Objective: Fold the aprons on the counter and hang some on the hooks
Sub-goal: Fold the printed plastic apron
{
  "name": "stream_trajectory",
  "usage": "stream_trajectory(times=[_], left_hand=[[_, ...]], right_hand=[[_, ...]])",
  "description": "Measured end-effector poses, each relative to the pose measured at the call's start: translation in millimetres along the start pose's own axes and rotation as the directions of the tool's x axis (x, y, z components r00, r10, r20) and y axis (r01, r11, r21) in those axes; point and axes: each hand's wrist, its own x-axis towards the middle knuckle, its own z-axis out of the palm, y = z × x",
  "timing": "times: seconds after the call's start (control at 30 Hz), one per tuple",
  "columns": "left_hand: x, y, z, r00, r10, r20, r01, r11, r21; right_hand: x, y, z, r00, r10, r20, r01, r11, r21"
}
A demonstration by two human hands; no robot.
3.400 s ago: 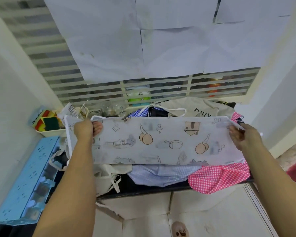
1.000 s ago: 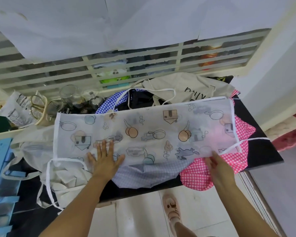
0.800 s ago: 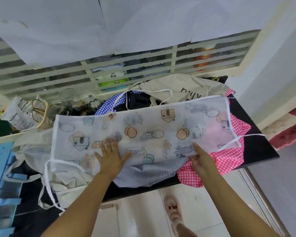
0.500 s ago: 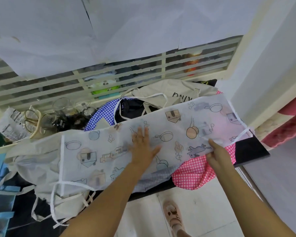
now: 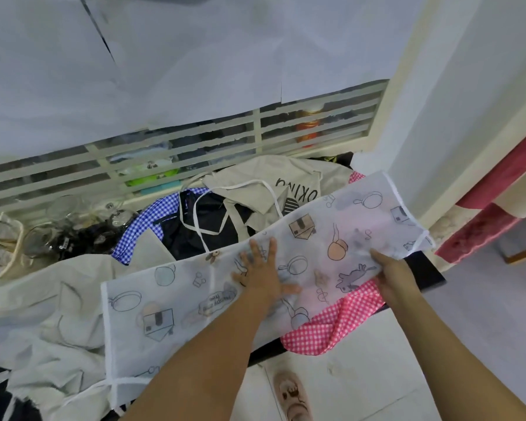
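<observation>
A thin white apron printed with cartoon pans and houses lies folded into a long strip across the pile on the dark counter. My left hand presses flat on its middle with fingers spread. My right hand holds the strip's near edge toward the right end; its fingertips are hidden under the fabric. Beneath lie a pink checked apron, a beige apron at left, a blue checked one, a dark one and a beige lettered one.
Glass jars and a scissors holder stand at the back left by a slatted window. A white wall closes the right side. White floor tiles and a slippered foot show below the counter edge.
The apron went from held up stretched to lying on the pile. My left hand slid rightward along it, pressing it flat. The view swung right.
</observation>
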Motion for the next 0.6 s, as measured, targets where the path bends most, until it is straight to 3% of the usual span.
stream_trajectory(times=[0.1,0.2,0.3,0.37,0.43,0.53,0.6], left_hand=[[5.4,-3.9,-9.5,0.998,0.013,0.056,-0.010,0.998,-0.057],[11.6,-10.1,-23.0,0.992,0.039,0.119,-0.027,0.995,-0.098],[2.6,-17.5,-47.3,0.991,0.095,0.089,-0.047,0.899,-0.435],[-12.5,-31.7,-65.1,0.995,0.082,0.053,-0.017,0.677,-0.736],[-33.8,-63.1,-78.5,0.996,0.034,0.085,0.063,0.421,-0.905],[-81.7,-119.1,-88.3,0.999,-0.024,0.044,0.045,0.087,-0.995],[-130.1,-160.7,-86.4,0.977,-0.210,0.034,0.006,-0.133,-0.991]], right_hand=[[-32.1,-16.3,17.8,0.981,-0.181,0.074,0.195,0.934,-0.298],[-77.8,-32.1,57.8,0.919,-0.266,0.290,0.371,0.831,-0.414],[-115.3,-33.9,98.8,0.799,-0.343,0.494,0.590,0.609,-0.530],[-134.0,-24.2,120.5,0.660,-0.342,0.669,0.745,0.415,-0.523],[-143.9,-2.3,136.0,0.497,-0.228,0.837,0.865,0.214,-0.455],[-154.8,44.8,150.0,0.381,-0.086,0.920,0.924,-0.006,-0.383],[-164.9,80.0,156.4,0.342,0.024,0.939,0.928,-0.168,-0.333]])
